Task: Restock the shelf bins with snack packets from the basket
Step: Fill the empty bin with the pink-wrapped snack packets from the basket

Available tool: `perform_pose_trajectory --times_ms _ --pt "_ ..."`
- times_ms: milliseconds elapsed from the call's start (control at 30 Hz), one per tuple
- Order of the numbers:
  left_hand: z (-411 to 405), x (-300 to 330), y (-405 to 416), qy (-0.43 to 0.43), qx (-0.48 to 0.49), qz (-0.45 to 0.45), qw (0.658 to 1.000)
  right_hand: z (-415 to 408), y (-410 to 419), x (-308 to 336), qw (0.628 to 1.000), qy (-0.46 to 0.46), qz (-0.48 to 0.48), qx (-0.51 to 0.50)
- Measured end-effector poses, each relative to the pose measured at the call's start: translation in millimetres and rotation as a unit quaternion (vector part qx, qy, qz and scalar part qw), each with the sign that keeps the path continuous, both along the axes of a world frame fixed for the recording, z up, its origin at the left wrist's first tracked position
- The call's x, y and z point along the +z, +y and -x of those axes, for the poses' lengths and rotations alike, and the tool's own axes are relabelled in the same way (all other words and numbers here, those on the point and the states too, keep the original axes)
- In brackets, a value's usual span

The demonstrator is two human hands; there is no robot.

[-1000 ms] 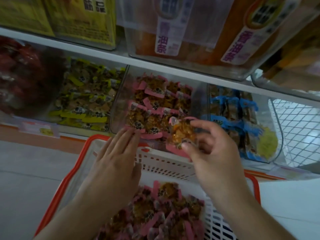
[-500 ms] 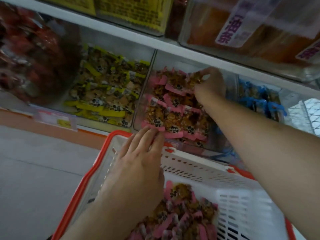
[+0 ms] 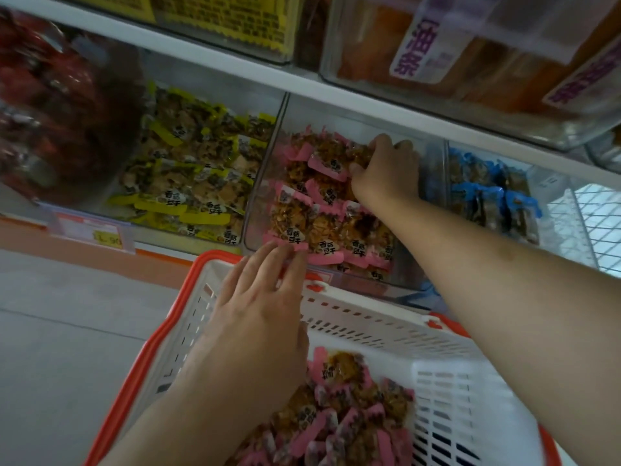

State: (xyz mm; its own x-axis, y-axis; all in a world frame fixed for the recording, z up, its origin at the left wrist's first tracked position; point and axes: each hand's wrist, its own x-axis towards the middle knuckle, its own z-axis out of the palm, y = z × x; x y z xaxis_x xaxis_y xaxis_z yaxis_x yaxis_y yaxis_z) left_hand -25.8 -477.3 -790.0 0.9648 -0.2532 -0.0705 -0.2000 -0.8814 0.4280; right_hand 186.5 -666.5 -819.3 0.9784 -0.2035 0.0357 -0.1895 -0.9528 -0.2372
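snack packets [image 3: 339, 428] heaped in basket [image 3: 369, 326] below shelf | pink bin [image 3: 265, 183] part full | right hand [image 3: 386, 169] curled on packet [image 3: 359, 153] at bin back: lay flat, release | left hand [image 3: 255, 317] flat, steadying basket rim

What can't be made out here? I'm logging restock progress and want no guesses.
- Head view: right hand fingertips, hidden among pink packets; grip unclear.
- Price tag: blurred.
- Basket: near end cut off by the bottom edge.
- Red packets: blurred.
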Motion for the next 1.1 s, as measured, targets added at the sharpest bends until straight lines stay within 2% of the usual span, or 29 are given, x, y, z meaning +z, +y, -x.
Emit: perform_pose_trajectory --times_ms 167,300,400,467,533,633,700,833,967,1033,1100 --pt "-1.1 27.2 5.3 0.01 0.057 0.085 0.995 68.0 9.6 32.1 0.988 -0.11 -0.018 0.108" --pt "2.6 42.8 18.8 -0.029 0.124 0.098 0.987 173.4 11.5 60.7 0.964 -0.117 -0.159 0.179" --pt "11.6 41.8 34.9 -0.018 0.159 0.086 0.983 245.7 5.8 54.1 0.963 -0.003 -0.192 0.189" --pt "20.6 38.9 46.4 0.004 0.178 0.068 0.982 272.9 0.6 24.1 0.967 0.139 -0.143 0.161" --pt "29.5 33.7 55.6 0.081 0.201 0.037 0.975 289.7 -3.2 -14.7 0.949 0.267 -0.1 0.136" --pt "39.3 25.3 62.4 0.192 0.217 0.014 0.957 304.8 8.3 -54.6 0.922 0.346 -0.092 0.146" --pt "43.4 20.3 66.0 0.192 0.198 0.01 0.961 309.3 24.2 -73.0 0.911 0.372 -0.097 0.15" --pt "42.0 17.8 70.2 0.183 0.188 0.006 0.965 319.6 56.4 -107.8 0.926 0.35 -0.037 0.134" --pt "37.8 21.5 61.2 0.207 0.247 0.017 0.947 321.3 70.0 -99.2 0.953 0.277 -0.072 0.097" --pt "35.6 29.3 59.0 0.14 0.243 -0.009 0.96 316.0 64.4 -79.1 0.959 0.256 -0.097 0.078" --pt "32.6 38.5 58.0 0.024 0.232 0.027 0.972 310.0 53.5 -52.3 0.96 0.239 -0.128 0.069"
